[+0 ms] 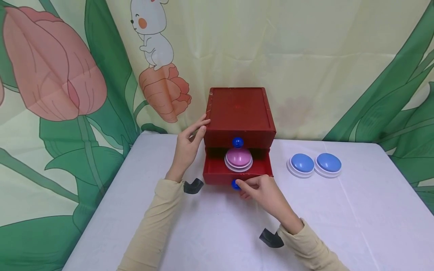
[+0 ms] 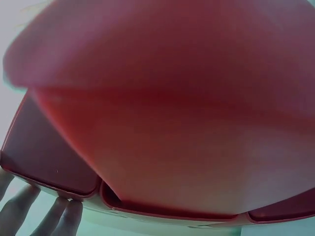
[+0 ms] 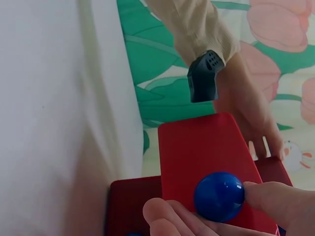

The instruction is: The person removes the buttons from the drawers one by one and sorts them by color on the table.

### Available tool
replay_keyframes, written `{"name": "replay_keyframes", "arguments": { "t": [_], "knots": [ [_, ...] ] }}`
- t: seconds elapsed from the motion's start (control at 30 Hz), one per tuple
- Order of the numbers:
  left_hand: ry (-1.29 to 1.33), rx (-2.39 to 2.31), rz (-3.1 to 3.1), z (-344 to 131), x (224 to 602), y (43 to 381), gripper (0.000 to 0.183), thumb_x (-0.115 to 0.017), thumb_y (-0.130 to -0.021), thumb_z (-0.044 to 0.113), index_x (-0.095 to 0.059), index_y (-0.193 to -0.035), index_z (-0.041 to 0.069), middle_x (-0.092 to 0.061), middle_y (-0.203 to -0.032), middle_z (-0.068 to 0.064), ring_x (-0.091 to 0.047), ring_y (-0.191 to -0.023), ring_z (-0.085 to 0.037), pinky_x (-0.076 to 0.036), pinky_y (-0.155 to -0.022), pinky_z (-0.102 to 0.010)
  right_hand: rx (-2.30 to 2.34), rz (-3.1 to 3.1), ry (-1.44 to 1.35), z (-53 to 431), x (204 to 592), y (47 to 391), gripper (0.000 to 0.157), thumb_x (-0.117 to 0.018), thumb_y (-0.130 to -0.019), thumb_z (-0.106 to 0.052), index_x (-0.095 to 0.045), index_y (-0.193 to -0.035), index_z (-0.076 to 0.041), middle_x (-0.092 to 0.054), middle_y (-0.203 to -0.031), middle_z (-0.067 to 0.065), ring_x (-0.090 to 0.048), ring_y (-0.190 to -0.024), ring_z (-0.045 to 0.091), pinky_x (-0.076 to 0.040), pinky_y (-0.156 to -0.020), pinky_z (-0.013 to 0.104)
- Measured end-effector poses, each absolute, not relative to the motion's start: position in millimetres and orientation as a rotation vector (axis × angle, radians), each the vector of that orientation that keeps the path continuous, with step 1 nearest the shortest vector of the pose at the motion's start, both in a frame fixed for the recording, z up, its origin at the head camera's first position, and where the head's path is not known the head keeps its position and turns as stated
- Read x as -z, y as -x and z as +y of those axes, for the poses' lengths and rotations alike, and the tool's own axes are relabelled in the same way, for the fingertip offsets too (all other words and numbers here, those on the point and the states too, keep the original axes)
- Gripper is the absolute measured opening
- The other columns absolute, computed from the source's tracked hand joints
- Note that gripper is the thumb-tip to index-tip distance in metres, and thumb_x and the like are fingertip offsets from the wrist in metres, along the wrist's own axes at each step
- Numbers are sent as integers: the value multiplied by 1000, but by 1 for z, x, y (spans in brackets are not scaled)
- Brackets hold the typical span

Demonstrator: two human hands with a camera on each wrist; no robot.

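You have one red cabinet point(image 1: 237, 109) at 12 o'clock, standing at the far side of the table. It has two drawers: the upper drawer point(image 1: 217, 138) sits flush, while the lower drawer point(image 1: 217, 179) juts out toward your 6 o'clock. Each bears one round blue knob, so there are two: the upper knob point(image 1: 238, 142) and the lower knob point(image 3: 219, 196).

Your right hand point(image 1: 262, 190), at the cabinet's 5 o'clock, pinches the lower knob between thumb and fingers. Your left hand point(image 1: 188, 148), at its 8 o'clock, rests its extended fingertips against the cabinet's side, thumb held apart from the fingers.

One pink dome point(image 1: 238, 157) on a white base sits inside the lower drawer. Two blue domes point(image 1: 302, 163), also on white bases, lie side by side at that drawer's 3 o'clock. You wear two beige sleeves point(image 1: 152, 222), with one black device point(image 1: 271, 238) near each cuff.

The table point(image 1: 210, 233) has a smooth white covering with faint creases toward 4 o'clock. Behind it hangs a pale yellow curtain point(image 1: 298, 75), printed with one white rabbit point(image 1: 157, 49) above a carrot at 11 o'clock, a large pink tulip point(image 1: 54, 64) at 10, and green leaves on both sides.
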State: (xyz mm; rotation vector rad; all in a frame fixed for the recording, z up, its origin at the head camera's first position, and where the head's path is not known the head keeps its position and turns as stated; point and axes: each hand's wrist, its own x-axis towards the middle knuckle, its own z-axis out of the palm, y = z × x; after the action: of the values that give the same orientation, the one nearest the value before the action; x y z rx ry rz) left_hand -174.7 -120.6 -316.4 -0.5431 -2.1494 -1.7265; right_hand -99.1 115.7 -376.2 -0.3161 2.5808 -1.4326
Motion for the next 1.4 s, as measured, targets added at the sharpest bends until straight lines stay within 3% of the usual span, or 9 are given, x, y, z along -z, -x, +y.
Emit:
{"name": "replay_keyframes", "arguments": {
  "t": [0.6, 1.4],
  "knots": [
    [533, 1725, -2188, -123, 314, 176, 35, -53, -102, 13, -61, -133, -1, -49, -150, -13, -45, -140, -27, -44, -108, -48, 1401, 2620, 335, 115, 376, 83, 33, -69, -93, -39, -79, -88, -9, -73, -70, -3, -72, -68, 17, -56, -67, 23],
    [542, 1758, -2198, -124, 317, 176, 35, -53, -103, 14, -61, -134, 1, -48, -151, -10, -42, -142, -24, -42, -111, -46, 1439, 2541, 303, 116, 374, 74, 34, -69, -93, -37, -78, -96, -5, -74, -76, 1, -73, -71, 19, -59, -67, 23]
  ]
}}
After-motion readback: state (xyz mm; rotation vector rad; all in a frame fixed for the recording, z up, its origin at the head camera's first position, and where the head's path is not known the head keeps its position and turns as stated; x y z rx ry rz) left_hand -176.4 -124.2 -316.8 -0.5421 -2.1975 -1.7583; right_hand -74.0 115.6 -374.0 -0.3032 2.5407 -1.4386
